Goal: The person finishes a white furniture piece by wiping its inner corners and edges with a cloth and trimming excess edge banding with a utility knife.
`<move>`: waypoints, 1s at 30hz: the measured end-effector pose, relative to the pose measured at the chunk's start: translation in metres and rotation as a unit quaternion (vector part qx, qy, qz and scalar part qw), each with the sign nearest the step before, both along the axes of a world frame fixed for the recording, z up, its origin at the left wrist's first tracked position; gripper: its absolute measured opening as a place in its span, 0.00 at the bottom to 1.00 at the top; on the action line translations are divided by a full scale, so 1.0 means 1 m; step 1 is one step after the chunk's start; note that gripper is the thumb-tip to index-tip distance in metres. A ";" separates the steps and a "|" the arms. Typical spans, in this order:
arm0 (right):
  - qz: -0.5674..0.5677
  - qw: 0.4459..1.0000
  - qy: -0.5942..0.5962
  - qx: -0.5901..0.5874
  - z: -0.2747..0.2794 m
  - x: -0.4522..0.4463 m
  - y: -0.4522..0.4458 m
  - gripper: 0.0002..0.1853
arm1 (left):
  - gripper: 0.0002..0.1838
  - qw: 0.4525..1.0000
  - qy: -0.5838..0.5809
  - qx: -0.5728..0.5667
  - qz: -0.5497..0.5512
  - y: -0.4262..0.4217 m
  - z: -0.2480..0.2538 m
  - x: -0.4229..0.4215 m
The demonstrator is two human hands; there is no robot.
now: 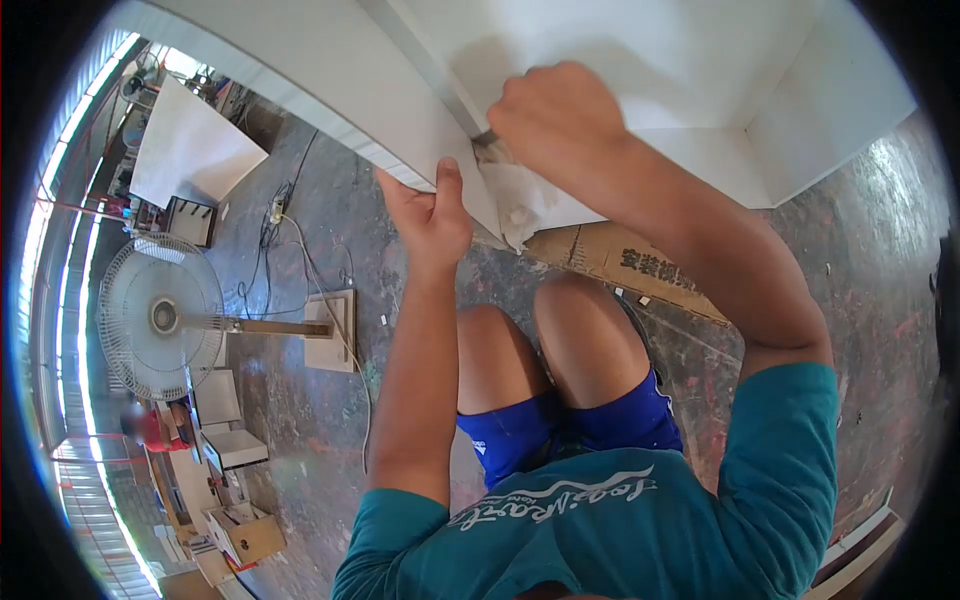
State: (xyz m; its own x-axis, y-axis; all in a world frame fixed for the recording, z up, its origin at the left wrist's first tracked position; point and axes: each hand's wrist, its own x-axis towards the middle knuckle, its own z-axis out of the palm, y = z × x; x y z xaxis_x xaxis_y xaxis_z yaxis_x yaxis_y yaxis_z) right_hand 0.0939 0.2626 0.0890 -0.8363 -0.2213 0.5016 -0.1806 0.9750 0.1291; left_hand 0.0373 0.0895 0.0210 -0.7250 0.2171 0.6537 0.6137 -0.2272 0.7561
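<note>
My left hand (432, 215) grips the lower edge of a pale door-like panel (330, 85), its thumb on the face and its fingers behind the edge. My right hand (560, 110) is closed in a fist in front of the white cabinet interior (690, 65), near the corner where the panel meets the cabinet. Whatever the fist holds is hidden. Below it, a crumpled whitish sheet (520, 205) lies at the cabinet's bottom corner, by a flattened cardboard strip (600, 255) with printed characters.
A pedestal fan (163, 316) stands at the left, its base (330, 330) on the worn floor. Cables (300, 235) run across the floor. Behind are a white board (190, 145), wooden drawers (245, 535) and a person in red (155, 428).
</note>
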 end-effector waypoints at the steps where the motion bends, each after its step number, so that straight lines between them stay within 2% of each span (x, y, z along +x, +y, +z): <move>1: 0.006 1.000 0.004 0.000 -0.003 0.000 -0.001 0.05 | 0.32 1.000 0.006 0.001 -0.001 0.000 -0.001 -0.001; 3: 0.018 1.000 0.011 -0.004 -0.010 0.003 -0.002 0.05 | 0.32 1.000 0.017 -0.001 -0.002 0.000 0.000 -0.001; 6: -0.011 0.992 -0.127 0.001 -0.045 -0.011 -0.006 0.06 | 0.31 1.000 0.005 0.010 -0.018 0.001 0.004 0.003; 9: -0.026 0.995 -0.096 -0.031 -0.045 -0.005 -0.005 0.07 | 0.31 0.999 0.020 -0.026 0.002 -0.001 0.005 0.004; 15: -0.048 0.983 -0.176 -0.008 -0.038 -0.004 -0.016 0.08 | 0.29 1.000 -0.006 0.009 -0.024 0.000 0.007 0.009; 18: -0.053 0.986 -0.159 -0.028 -0.031 -0.006 -0.015 0.08 | 0.29 1.000 0.024 0.007 -0.017 -0.001 0.002 -0.001; 20: -0.065 0.979 -0.188 -0.054 -0.049 -0.011 -0.013 0.09 | 0.29 1.000 0.010 0.009 -0.027 0.000 0.004 0.001; 24: -0.093 0.963 -0.249 -0.051 -0.046 -0.004 -0.009 0.10 | 0.29 0.999 0.032 0.006 -0.008 0.000 0.002 -0.002; 28: -0.089 0.959 -0.254 -0.093 -0.069 0.004 -0.007 0.09 | 0.29 0.999 0.024 0.031 -0.035 0.002 0.001 0.000; 30: -0.082 0.956 -0.260 -0.108 -0.074 0.010 -0.004 0.12 | 0.29 0.998 0.031 0.020 -0.043 0.001 0.000 -0.002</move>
